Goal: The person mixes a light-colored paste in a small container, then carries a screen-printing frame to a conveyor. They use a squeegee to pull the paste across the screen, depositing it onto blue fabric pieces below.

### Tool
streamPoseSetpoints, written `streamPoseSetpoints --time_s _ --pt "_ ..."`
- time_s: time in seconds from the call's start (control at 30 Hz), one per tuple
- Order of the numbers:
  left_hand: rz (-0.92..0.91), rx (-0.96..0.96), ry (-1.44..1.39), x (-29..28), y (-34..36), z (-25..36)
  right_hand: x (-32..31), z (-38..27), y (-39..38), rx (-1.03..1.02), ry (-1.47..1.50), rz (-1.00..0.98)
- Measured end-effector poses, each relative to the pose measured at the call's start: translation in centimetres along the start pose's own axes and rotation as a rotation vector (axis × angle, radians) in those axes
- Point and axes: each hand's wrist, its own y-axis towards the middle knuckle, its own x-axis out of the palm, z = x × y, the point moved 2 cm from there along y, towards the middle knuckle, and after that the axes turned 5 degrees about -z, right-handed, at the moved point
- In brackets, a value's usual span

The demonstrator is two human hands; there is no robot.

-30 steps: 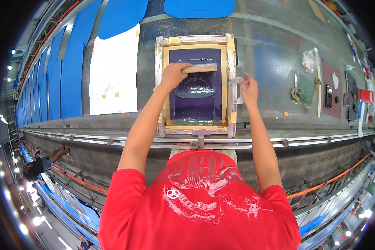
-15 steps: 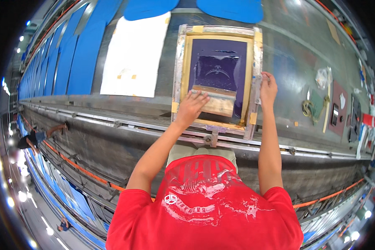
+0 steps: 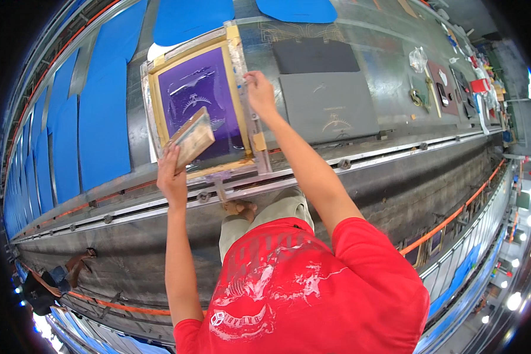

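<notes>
A screen-printing frame (image 3: 238, 62) with taped wooden edges lies slightly tilted on the table, over a white sheet that shows at its far left corner. Inside it is a purple mesh (image 3: 212, 76) with wet ink and a pale arched design. My left hand (image 3: 172, 176) is closed round the end of a wooden squeegee (image 3: 196, 140), held slanted over the near part of the mesh. My right hand (image 3: 261, 94) grips the frame's right side with curled fingers. To the right of the frame lies a grey panel (image 3: 330, 100) with a small arched print, its far strip darker.
Blue panels (image 3: 103, 127) line the table at left and far side. A metal rail (image 3: 312, 174) runs along the near edge. Farther right lie a clear plastic bag (image 3: 418, 59), a tape roll (image 3: 418, 97) and a maroon board (image 3: 443, 88). Another person (image 3: 47, 289) is at lower left.
The screen frame has moved left onto the white sheet, uncovering the grey printed panel. My left hand has lifted and turned the squeegee. My right hand has stayed on the frame's side.
</notes>
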Motion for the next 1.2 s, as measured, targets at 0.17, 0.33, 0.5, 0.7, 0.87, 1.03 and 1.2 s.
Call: streamPoseSetpoints --time_s 0.17,0.33,0.5,0.7,0.87,1.03,1.2 --pt "-0.014 0.004 0.029 -6.8 -1.1 -7.3 8.5 -3.7 -3.7 0.016 0.068 0.022" --pt "-0.013 -0.022 0.021 -10.3 -1.8 -10.1 11.6 -6.8 -4.9 0.112 0.046 -0.04" --pt "-0.007 -0.027 -0.028 -10.6 -2.1 -11.4 13.6 -6.7 -4.9 0.097 0.033 -0.019" --pt "-0.029 -0.024 -0.031 -11.5 -1.7 -13.4 15.9 -6.4 -4.6 0.065 -0.011 0.014" --pt "-0.024 -0.05 -0.076 -12.5 -0.9 -16.3 18.8 -6.9 -4.6 0.105 -0.001 -0.05" --pt "-0.031 -0.043 -0.028 -13.2 0.9 -19.4 22.6 -5.9 -3.5 0.026 -0.015 -0.003" --pt "-0.001 -0.081 0.02 -15.4 1.3 -23.0 28.2 -7.7 -3.1 0.08 -0.002 -0.14"
